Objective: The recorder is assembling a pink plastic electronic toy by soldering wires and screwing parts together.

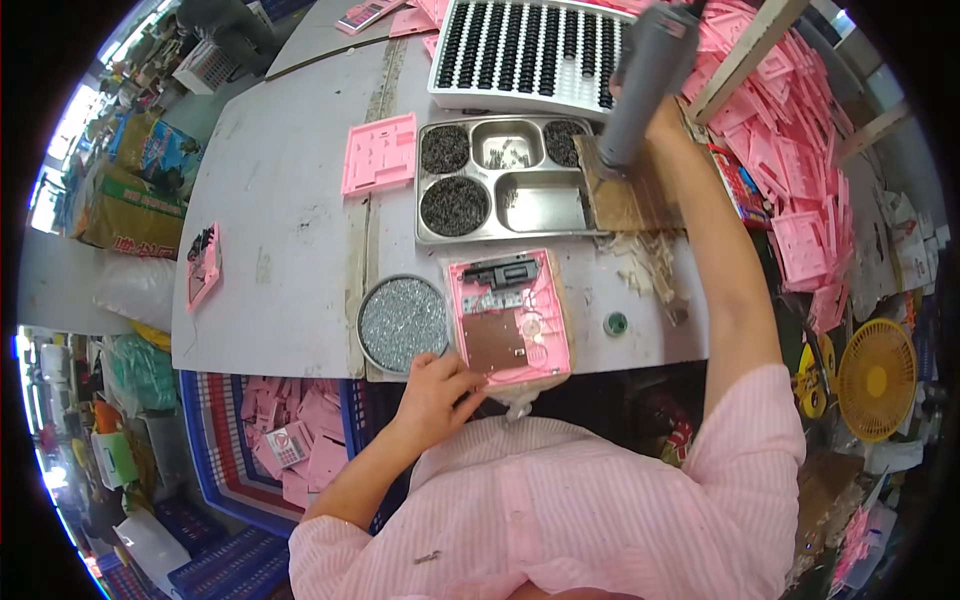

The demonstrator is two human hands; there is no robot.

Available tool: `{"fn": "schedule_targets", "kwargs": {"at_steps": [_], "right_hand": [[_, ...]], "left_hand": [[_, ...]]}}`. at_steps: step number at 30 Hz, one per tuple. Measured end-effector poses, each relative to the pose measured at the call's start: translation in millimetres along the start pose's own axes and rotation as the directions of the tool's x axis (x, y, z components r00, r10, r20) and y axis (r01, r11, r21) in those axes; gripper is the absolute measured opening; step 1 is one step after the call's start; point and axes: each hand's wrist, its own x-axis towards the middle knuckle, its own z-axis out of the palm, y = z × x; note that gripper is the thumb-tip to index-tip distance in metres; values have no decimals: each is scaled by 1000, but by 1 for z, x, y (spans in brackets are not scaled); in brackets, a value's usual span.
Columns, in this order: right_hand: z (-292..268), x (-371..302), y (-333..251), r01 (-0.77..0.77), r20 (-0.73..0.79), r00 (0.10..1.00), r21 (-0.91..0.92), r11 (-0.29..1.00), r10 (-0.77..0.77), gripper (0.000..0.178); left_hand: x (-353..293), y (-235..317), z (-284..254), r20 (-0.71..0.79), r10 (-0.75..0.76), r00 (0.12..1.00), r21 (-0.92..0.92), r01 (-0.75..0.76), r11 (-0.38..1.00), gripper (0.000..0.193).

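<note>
A pink plastic calculator case (pixel 552 345), open side up, lies at the table's front edge on a worn block. Inside it are a black module (pixel 500 272), a brown board (pixel 493 340) and a clear round piece. My left hand (pixel 437 397) is at the case's near left corner, fingers bent with the tips on its edge, beside a round dish of small silvery screws (pixel 403 322). My right hand (pixel 660 122) is stretched far forward to the right end of a white tray of black round parts (pixel 522 50). A grey electric screwdriver (pixel 640 90) hides most of its fingers.
A steel compartment tray (pixel 430 218) holds small dark parts; brown cardboard (pixel 640 190) overlaps its right end. Pink case pieces are heaped (pixel 790 150) at right, by a wooden post (pixel 745 62). A pink panel (pixel 380 155) lies left of the tray. A blue crate (pixel 215 470) stands below left.
</note>
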Motion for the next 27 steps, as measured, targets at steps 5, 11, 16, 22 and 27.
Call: {"fn": "schedule_targets", "kwargs": {"at_steps": [5,11,16,22,27], "right_hand": [[66,47,-1,282,-142,935,-260,923,-325,13],[76,67,69,507,62,824,-523,685,-563,14],[50,44,38,35,-319,947,232,972,42,15],[-125,-119,-67,-311,67,928,681,663,367,9],[-110,-272,-188,-352,537,842,625,697,-55,11]], "left_hand": [[-5,0,-2,-7,-63,998,-5,63,998,19],[1,-7,4,-17,6,1000,-35,-6,999,23],[-7,-13,6,-66,14,998,-38,-16,999,27],[2,-15,7,-43,58,997,-29,-60,998,29],[-3,-13,1,-12,37,999,-15,-37,999,26]]}}
